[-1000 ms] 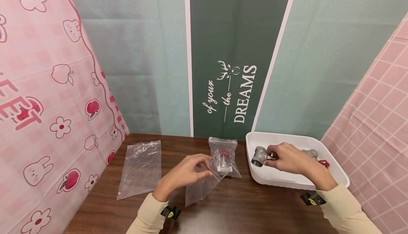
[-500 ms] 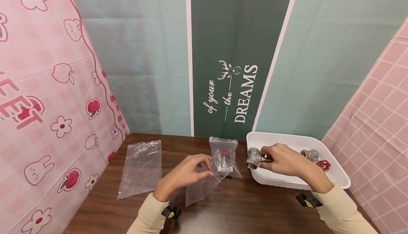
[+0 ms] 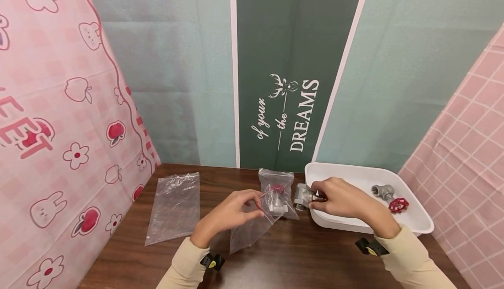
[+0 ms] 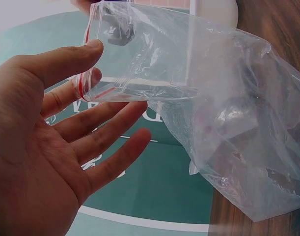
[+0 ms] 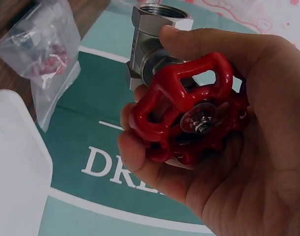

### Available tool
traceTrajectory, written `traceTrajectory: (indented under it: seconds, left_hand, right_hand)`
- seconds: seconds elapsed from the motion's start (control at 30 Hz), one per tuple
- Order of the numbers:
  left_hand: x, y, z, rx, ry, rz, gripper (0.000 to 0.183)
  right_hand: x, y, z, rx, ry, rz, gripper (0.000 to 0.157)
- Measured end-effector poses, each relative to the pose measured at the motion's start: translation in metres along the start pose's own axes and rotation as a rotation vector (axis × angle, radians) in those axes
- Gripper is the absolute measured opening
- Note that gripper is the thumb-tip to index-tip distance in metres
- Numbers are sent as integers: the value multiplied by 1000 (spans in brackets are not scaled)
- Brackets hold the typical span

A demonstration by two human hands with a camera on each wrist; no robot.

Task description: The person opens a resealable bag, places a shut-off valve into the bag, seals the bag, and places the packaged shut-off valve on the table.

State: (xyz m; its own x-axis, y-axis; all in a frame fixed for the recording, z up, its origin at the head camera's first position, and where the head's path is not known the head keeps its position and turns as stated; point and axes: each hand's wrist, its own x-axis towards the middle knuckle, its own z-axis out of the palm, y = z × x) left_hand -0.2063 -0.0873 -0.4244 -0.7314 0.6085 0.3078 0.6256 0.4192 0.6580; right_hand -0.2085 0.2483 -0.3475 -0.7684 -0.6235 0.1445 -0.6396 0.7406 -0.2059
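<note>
My left hand (image 3: 230, 214) pinches a clear zip bag (image 3: 244, 235) at its red-striped mouth between thumb and index finger. The left wrist view shows the bag's mouth (image 4: 98, 73) spread apart and the other fingers stretched out beneath it. A metal gate valve (image 3: 302, 197) is in my right hand (image 3: 341, 198), over the tray's left rim. In the right wrist view its red handwheel (image 5: 179, 108) sits in the palm, with fingers and thumb curled around the wheel and stem. The valve's threaded end (image 5: 162, 12) points away from the hand.
Behind the held bag lies another zip bag (image 3: 275, 176) with a red-wheeled valve inside. A flat clear bag (image 3: 173, 210) is on the wooden table (image 3: 283, 258) at left. The white tray (image 3: 413, 195) at right holds another valve (image 3: 383, 191). Fabric hangs behind the table.
My right hand has carried the gate valve leftward, from above the tray to its left rim, uncovering the other valve in the tray. The left hand and its bag have stayed put.
</note>
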Motion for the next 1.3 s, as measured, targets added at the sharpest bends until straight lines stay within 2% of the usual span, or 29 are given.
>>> traceTrajectory:
  seconds: [0.43, 0.7, 0.97, 1.3]
  left_hand:
    - [4, 2, -1, 8, -11, -1, 13]
    - [5, 4, -2, -15, -27, -21, 13]
    - [7, 5, 0, -7, -10, 17, 13]
    - [7, 7, 3, -7, -26, -3, 13]
  right_hand:
    - [14, -16, 5, 76, -9, 4, 20]
    - [19, -22, 11, 113, -12, -29, 20]
    - [23, -27, 15, 138, -23, -68, 18]
    - [26, -32, 26, 162, -59, -88, 16]
